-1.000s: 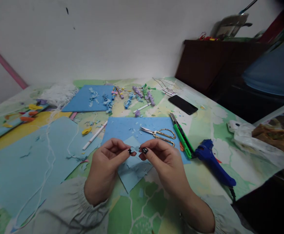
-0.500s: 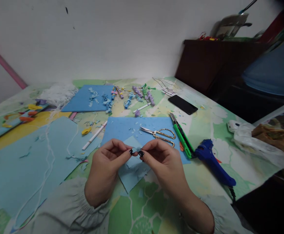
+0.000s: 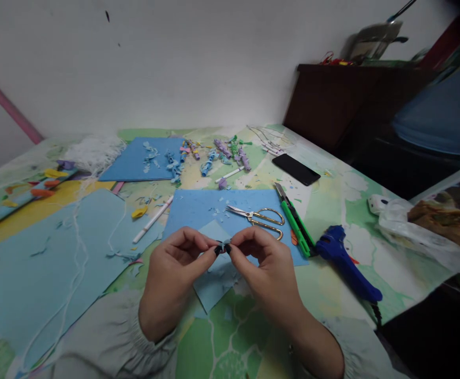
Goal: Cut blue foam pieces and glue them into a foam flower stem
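Observation:
My left hand (image 3: 178, 273) and my right hand (image 3: 269, 268) meet at the centre, thumbs and forefingers pinched on a small light blue paper piece (image 3: 225, 242). Fingertips hide most of that piece. Beneath them lies a light blue paper square (image 3: 210, 289), partly over a darker blue sheet (image 3: 198, 202). Gold-handled scissors (image 3: 256, 217) rest on the blue sheet just beyond my right hand. A green utility knife (image 3: 295, 223) lies to their right, and a white stick (image 3: 153, 219) is beyond my left hand.
A blue glue gun (image 3: 348, 263) and black phone (image 3: 296, 169) are at the right. Fringed paper rolls (image 3: 209, 162) lie at the back. White string (image 3: 96, 152), a large light blue sheet (image 3: 48, 263) and a blue sheet (image 3: 127, 158) are leftward. A plastic bag (image 3: 407, 226) is far right.
My left hand has moved slightly right, so the fingertips of both hands are closer together. Less of the small paper piece shows between them.

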The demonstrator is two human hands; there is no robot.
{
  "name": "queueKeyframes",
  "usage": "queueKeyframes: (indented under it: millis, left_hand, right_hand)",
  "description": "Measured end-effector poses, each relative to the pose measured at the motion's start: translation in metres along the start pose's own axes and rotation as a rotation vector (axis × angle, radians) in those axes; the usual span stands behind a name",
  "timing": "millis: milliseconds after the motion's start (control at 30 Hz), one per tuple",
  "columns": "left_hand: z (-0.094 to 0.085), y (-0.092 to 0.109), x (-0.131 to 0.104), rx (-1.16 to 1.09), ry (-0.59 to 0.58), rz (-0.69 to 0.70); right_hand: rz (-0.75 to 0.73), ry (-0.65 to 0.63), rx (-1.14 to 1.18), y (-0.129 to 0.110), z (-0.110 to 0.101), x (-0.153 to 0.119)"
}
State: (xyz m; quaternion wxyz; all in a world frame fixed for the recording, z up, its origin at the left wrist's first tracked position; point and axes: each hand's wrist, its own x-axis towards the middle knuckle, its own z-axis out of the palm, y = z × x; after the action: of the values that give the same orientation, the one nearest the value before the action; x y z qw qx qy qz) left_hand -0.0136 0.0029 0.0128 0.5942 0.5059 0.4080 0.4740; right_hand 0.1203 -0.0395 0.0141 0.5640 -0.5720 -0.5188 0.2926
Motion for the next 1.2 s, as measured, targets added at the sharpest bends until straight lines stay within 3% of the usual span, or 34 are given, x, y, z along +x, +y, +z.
queueKeyframes:
  millis: [300,833,1200]
  left_hand:
    - [0.0008,0.0012,-0.0005,0.037,-0.003,0.041]
    - [0.0032,0.0013,0.0010,0.031,0.013,0.064]
    - [0.0008,0.0003,-0.0005,0.023,0.004,0.059]
  right_hand:
    - [-0.093,0.042,-0.092,0.0018,0.0003,-0.0011]
    - [0.028,0.006,0.031,-0.0010,0.0001,-0.0006]
    - [-0.016,0.004,0.024,0.0003,0.0010,-0.0002]
